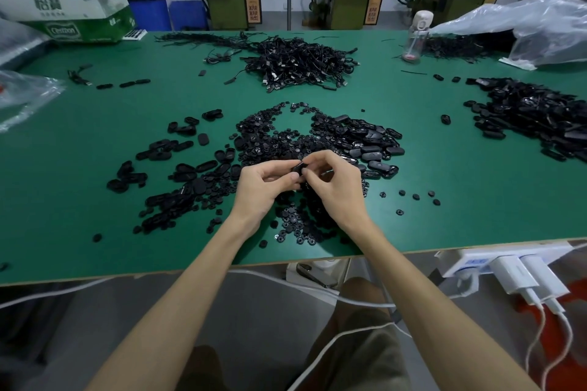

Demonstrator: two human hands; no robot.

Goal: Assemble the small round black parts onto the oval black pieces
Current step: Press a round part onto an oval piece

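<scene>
My left hand [265, 189] and my right hand [330, 182] meet above the green table [79, 168], fingers curled around one oval black piece [298, 169] held between them. My right fingertips pinch at its top; whether a small round part sits under them is hidden. A heap of small round black parts [270, 140] lies just beyond my hands, and more round parts [295, 228] lie below my wrists. Oval black pieces [178, 168] are scattered to the left, and another group of oval pieces [368, 140] lies to the right.
A tangle of black cables [301, 63] lies at the table's middle back, and a large black pile [536, 111] at the right. A clear bottle [414, 38], plastic bags [533, 25] and a cardboard box [79, 19] line the far edge. A power strip with chargers [508, 267] hangs at the front right.
</scene>
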